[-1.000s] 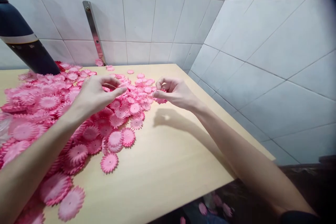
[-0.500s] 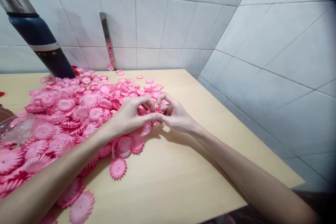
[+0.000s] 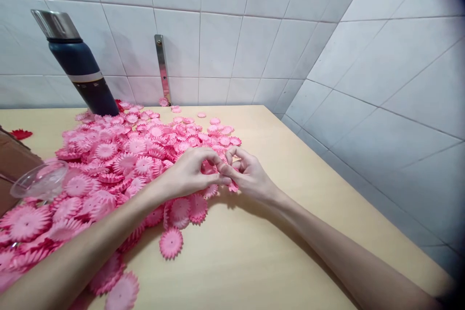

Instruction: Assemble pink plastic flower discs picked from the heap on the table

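Note:
My left hand [image 3: 198, 172] and my right hand [image 3: 250, 174] meet above the right edge of a pile of pink petal discs [image 3: 136, 145]. Thumbs and fingertips of both are pinched together, the left fingers overlapping the right thumb. A pink petal disc [image 3: 233, 187] with a ruffled edge shows just below the fingertips, mostly hidden by them. The discs in the pile have toothed rims and a tiny centre hole. One loose disc [image 3: 171, 243] lies flat on the table in front of my left wrist.
A dark blue bottle [image 3: 85, 70] with a steel cap stands behind the pile. At the left are a clear plastic bowl [image 3: 39, 181], a cardboard box [image 3: 14, 160] and a red petal piece [image 3: 22, 134]. A metal bracket [image 3: 162, 68] is fixed to the tiled wall behind the wooden table [image 3: 247, 252].
The view has shifted up and left, so everything appears lower and farther right. My left fingers have moved over the right thumb, and more of the pink disc shows below them.

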The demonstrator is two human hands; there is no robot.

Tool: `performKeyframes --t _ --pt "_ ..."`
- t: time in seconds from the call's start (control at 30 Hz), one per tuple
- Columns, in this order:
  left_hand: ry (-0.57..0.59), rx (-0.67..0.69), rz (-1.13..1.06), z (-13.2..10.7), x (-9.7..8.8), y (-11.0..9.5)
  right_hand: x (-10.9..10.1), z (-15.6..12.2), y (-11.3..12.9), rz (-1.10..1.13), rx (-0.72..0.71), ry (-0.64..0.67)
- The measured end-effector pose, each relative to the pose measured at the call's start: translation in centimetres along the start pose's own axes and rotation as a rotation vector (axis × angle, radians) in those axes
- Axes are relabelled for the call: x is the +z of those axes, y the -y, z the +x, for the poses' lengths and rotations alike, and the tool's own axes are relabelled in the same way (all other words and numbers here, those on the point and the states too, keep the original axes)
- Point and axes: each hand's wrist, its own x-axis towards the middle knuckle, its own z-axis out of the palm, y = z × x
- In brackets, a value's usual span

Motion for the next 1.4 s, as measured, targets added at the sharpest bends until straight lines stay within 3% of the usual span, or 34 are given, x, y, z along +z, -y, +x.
performKeyframes --t 0.07,0.17,0.27,0.33,0.47,0.7,1.07,1.13,1.27,1.4 --pt "-0.031 -0.042 -0.022 0.0 -0.2 0.1 -0.3 0.0 -0.1 -0.017 -0.02 -0.017" --pt "-0.205 -0.13 -0.027 0.0 -1.2 0.2 -1.0 0.0 -0.3 -0.021 -0.015 -0.075" --pt "-0.39 -0.19 0.083 0.0 -2.8 0.6 -1.6 0.0 -0.4 -0.052 0.004 -0.108" --pt "-0.415 -0.195 0.179 -0.1 -3.6 0.9 -1.7 0.0 -0.4 -0.082 0.008 -0.078" --pt "-0.373 -0.086 0.263 -0.2 -3.6 1.1 -1.2 -0.1 -0.2 -0.085 0.007 -0.014" --pt "-0.092 0.032 -0.011 -0.3 -1.3 -0.2 -0.4 -0.5 -0.2 -0.034 0.039 -0.028" --pt "0.016 0.033 -0.068 -0.3 -0.3 -0.6 -0.6 -0.3 -1.7 0.003 -0.007 -0.028" --pt "-0.028 -0.025 -0.06 -0.2 -0.5 -0.6 -0.9 -0.3 -1.8 0.018 -0.021 -0.065" --pt "-0.3 -0.205 -0.001 0.0 -1.8 0.3 -1.3 -0.3 -1.7 -0.007 0.002 -0.152" --pt "-0.413 -0.192 0.203 0.0 -3.3 1.4 -1.0 -0.2 -1.2 -0.076 0.007 -0.13"
